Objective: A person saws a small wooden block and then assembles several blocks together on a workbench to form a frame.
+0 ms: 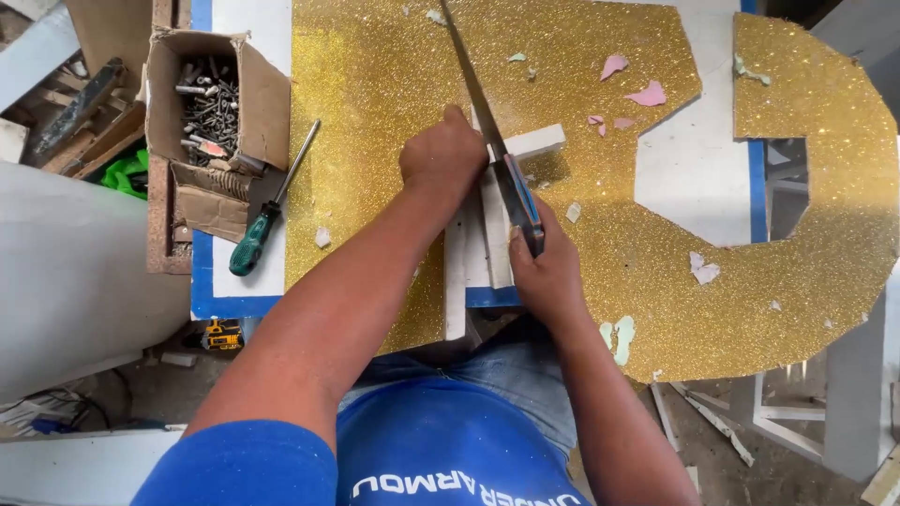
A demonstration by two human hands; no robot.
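Logging saw (487, 131): my right hand (548, 272) grip closed on its handle | blade runs away up-left | left hand (441, 159) fisted, pinning white strip (492, 220) beside blade.

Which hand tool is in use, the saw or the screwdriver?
The saw: the right hand grips its handle. The green-handled screwdriver lies untouched beside the cardboard box.

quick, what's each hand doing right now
Left hand: closed, pressing down on the white strip.
Right hand: closed around the saw handle.
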